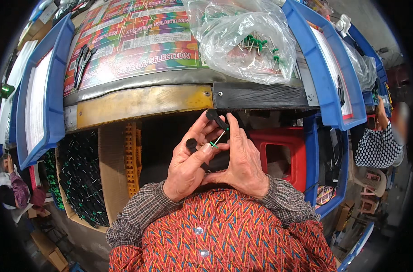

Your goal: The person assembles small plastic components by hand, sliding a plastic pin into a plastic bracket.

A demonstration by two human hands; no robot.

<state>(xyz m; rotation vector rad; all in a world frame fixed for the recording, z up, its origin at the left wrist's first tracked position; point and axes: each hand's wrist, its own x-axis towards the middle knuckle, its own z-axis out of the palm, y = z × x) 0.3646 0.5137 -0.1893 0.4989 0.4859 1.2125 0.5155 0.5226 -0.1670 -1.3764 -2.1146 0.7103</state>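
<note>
Close to my body, below the table edge, both hands meet around a black curved plastic piece point(217, 119) with a rounded end. A thin pale pin point(220, 137) with green ends sits against it at a slant. My left hand point(188, 167) is closed, its thumb by the pin's lower green end and its fingers behind the black piece. A second black rounded end point(191, 144) pokes out between its fingers. My right hand point(243, 158) grips from the other side, its index finger along the black piece; its other fingertips are partly hidden.
On the table lie several black curved pieces point(82, 65) and a clear plastic bag point(247, 45) of green-ended pins. Blue bins point(54, 90) with pale sheets flank it. Below left stands a cardboard box point(112, 167) of black parts, below right a red stool point(279, 140). Another person point(381, 140) is at far right.
</note>
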